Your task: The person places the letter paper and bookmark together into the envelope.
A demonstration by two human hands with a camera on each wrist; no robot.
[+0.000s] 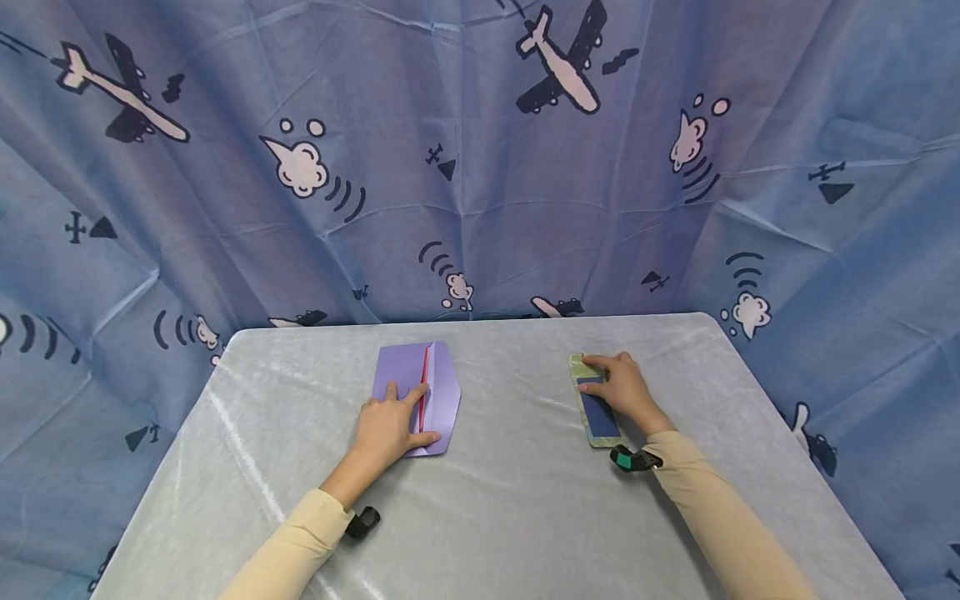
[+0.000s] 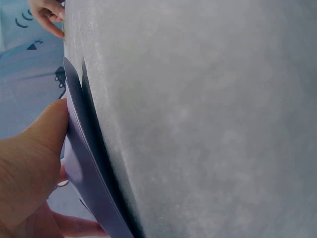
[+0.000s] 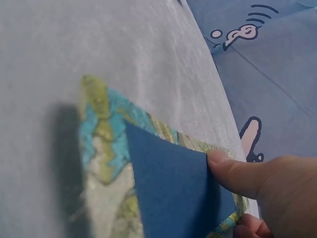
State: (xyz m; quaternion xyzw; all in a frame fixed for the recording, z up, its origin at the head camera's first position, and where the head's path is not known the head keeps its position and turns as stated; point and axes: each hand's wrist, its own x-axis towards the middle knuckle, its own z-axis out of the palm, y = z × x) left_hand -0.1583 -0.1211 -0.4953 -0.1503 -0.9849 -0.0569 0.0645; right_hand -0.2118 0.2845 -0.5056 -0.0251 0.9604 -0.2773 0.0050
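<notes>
A purple envelope (image 1: 447, 392) with a thin red strip along its fold lies at the left of the table. My left hand (image 1: 386, 427) rests on it with fingers spread, the thumb near the flap's lower edge. In the left wrist view the thumb presses the envelope (image 2: 89, 153), whose edge is raised off the cloth. Across the table, my right hand (image 1: 626, 387) pinches a patterned green card (image 1: 606, 442) with a dark blue panel. Up close, the thumb (image 3: 233, 171) lies on the card's blue panel (image 3: 171, 183), other fingers at its far edge.
A pale grey cloth covers the table (image 1: 510, 508). Behind it hangs a blue curtain (image 1: 480, 150) printed with planes and clouds. Black wrist devices sit at the left (image 1: 363, 522) and right cuffs.
</notes>
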